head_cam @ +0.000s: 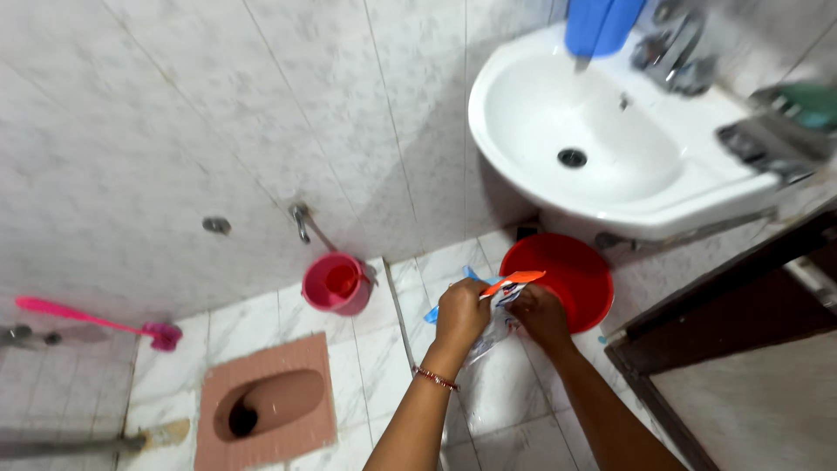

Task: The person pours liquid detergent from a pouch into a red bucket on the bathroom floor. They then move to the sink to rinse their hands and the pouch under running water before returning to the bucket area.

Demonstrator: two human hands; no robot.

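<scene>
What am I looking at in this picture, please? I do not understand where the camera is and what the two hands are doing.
There is no machine here. The single picture comes from a camera worn on a person's head, looking down, so the two bare arms belong to that person. The left hand and the right hand together hold a thin plastic packet, blue, white and orange, over the tiled floor. It is too small to tell whether it is open. Behind the hands stands a red bucket under a white washbasin. Farther left are a pink mug, a floor-level toilet pan and a pink brush against the wall.
</scene>
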